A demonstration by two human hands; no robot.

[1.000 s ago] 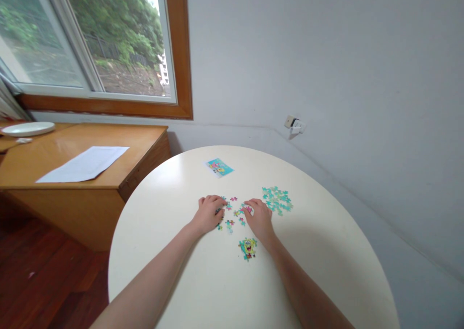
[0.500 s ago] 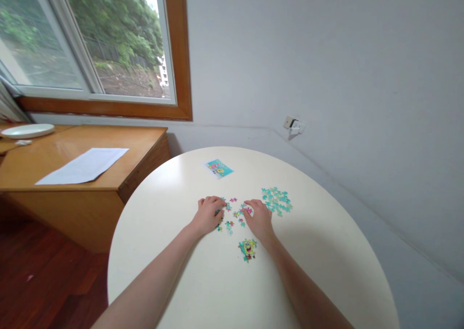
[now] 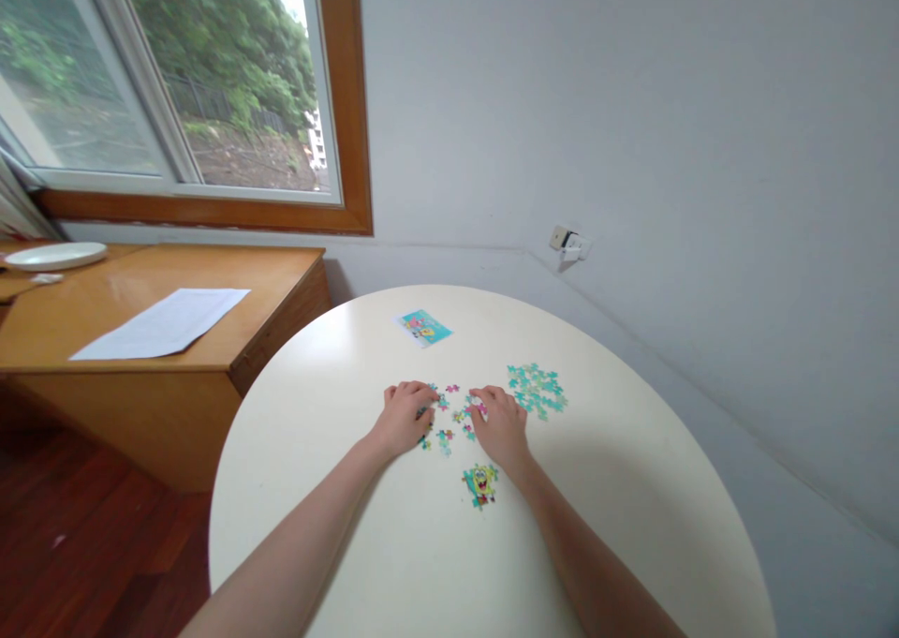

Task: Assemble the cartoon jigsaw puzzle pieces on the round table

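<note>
Several loose jigsaw pieces lie between my two hands on the white round table. My left hand rests at their left side, thumb and index finger apart, partly covering some pieces. On the right, my right hand lies with thumb and fingers spread beside the pink and teal pieces; its fingertips are at them, and no piece is visibly lifted. Nearer to me sits a joined puzzle section with a yellow cartoon face. A spread of teal pieces lies just beyond my right hand.
A picture card with the cartoon scene lies toward the far side of the round table. To the left stands a wooden desk with a white paper sheet and a white plate. A wall socket holds a plug.
Almost nothing differs. My right hand's fingers have shifted very slightly at the pieces; my left hand stays in place.
</note>
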